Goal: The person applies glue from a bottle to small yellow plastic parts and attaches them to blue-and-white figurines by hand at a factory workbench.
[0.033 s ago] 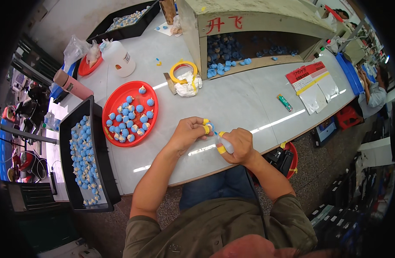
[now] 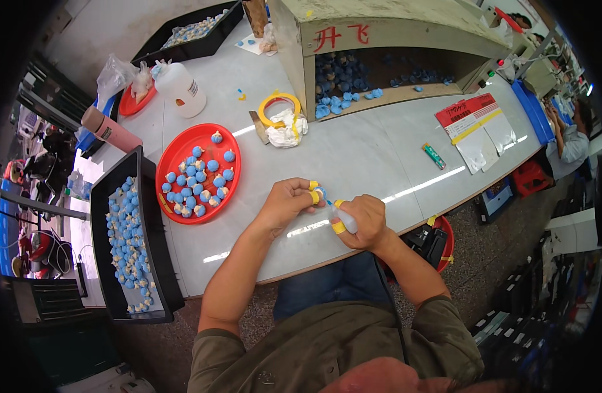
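My left hand (image 2: 288,203) pinches a small blue-and-white round piece (image 2: 321,192) between thumb and fingertips. In my right hand (image 2: 366,223) is a small translucent squeeze bottle (image 2: 348,224), tilted so its narrow blue tip meets or nearly touches the piece; I cannot tell which. Yellow tape wraps fingertips on both hands. To the left, a round red tray (image 2: 232,141) carries several blue balls with pale tops. A long black tray (image 2: 158,262) beyond it holds many more such balls.
A grey-green box (image 2: 392,39) with blue pieces inside stands at the back. Near it lie a yellow tape roll (image 2: 264,118) and white cloth (image 2: 286,135). A white jug (image 2: 186,98) and pink flask (image 2: 114,131) stand left; papers (image 2: 474,131) and a green tube (image 2: 434,156) lie right.
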